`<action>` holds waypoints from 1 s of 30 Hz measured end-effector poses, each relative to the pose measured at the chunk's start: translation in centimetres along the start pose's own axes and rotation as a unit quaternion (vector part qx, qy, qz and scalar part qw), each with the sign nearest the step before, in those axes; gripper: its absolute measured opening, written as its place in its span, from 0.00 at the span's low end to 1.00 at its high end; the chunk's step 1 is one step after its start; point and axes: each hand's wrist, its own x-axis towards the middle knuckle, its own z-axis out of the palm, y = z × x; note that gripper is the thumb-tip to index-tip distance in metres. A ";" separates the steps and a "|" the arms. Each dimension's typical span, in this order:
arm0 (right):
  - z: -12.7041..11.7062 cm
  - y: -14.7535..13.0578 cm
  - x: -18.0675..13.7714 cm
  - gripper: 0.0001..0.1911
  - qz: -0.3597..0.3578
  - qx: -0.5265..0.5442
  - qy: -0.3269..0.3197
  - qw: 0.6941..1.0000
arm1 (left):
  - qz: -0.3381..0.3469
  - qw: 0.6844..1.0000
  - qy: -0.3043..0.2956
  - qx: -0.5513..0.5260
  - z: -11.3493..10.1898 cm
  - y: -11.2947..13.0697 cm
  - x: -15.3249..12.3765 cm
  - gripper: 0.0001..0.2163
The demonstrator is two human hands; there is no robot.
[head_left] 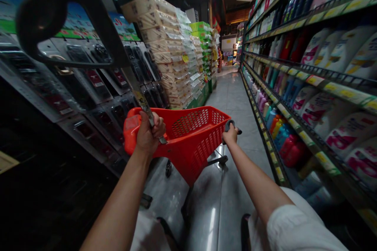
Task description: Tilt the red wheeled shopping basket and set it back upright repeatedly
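Note:
My left hand [149, 131] is closed around the lower part of a narrow, flat metal bar with a large black loop handle [97, 19]. The bar [138, 90] slants up to the left, and the loop looms close to the camera; I cannot tell what kind of tool it is. Just behind that hand stands a red plastic shopping cart [188, 157] with slotted sides and dark wheels. My right hand [231, 134] is wrapped round the black grip [228, 125] at the cart's right corner. The visible inside of the basket shows only red plastic.
Shelves of bottles [338, 51] line the right side. On the left, packaged goods hang on a display rack [97, 74], with tall stacks of wrapped packs [165, 51] beyond it. A grey tiled aisle [229, 94] runs ahead between them.

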 end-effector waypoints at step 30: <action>6.3 -7.1 -19.7 0.33 -0.343 0.135 0.018 0.929 | -0.018 1.000 0.004 -0.020 0.4 -0.1 -0.1 0.27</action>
